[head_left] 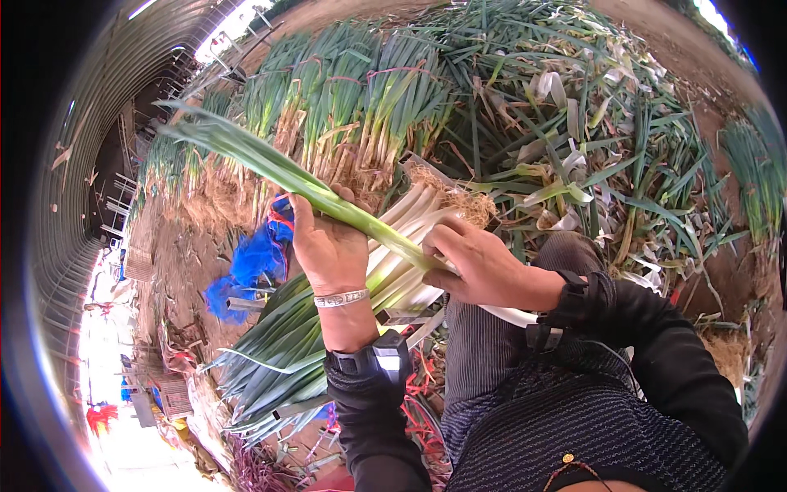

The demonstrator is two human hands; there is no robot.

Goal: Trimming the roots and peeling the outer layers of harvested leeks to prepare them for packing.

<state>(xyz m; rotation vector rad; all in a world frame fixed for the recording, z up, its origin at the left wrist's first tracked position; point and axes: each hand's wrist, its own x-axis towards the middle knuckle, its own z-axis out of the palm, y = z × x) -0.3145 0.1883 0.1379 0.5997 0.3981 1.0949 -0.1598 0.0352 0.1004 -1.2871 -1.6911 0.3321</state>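
Note:
A long green onion [370,223] slants across in front of me, its green leaves pointing to the far left and its white end running under my right hand. My left hand [329,250] is closed around the green part, palm up. Lower down the stalk, my right hand [485,269] pinches it between thumb and fingers; the fingertips partly hide the stalk there. Beneath both hands lies a pile of green onions [283,348] on a metal stand [407,315]. Their pale stems and roots [469,203] point away to the right, their leaves to the lower left.
Tied bundles of green onions [332,90] lie in a row at the far side. A large heap of loose leaves and peelings [566,107] spreads at the right. Blue plastic [256,261] is left of the stand. Red strings [420,381] hang near my knees.

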